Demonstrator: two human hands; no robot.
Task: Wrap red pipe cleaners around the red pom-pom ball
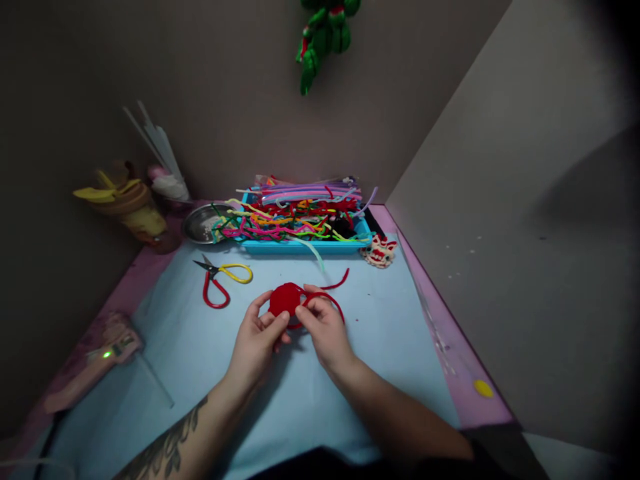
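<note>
A flat round red piece (pixel 286 299), apparently coiled from pipe cleaner, sits between my hands above the blue sheet. My left hand (pixel 261 333) is closed on its left and lower edge, with the thumb on top. Fingers of my right hand (pixel 324 327) pinch a red pipe cleaner (pixel 341 308) at the disc's right side. That strand loops around the right hand, and a loose red end shows beyond the fingers. Whether the strand is joined to the disc is hidden by my fingers. Scissors (pixel 214 272) with one red and one yellow handle lie spread to the left.
Behind my hands stands a blue tray (pixel 305 248) heaped with coloured pipe cleaners. A lion-like face piece (pixel 379 252) lies by its right corner, a metal bowl (pixel 200 225) at its left. A pink glue gun (pixel 95 373) with a lit green light lies at left.
</note>
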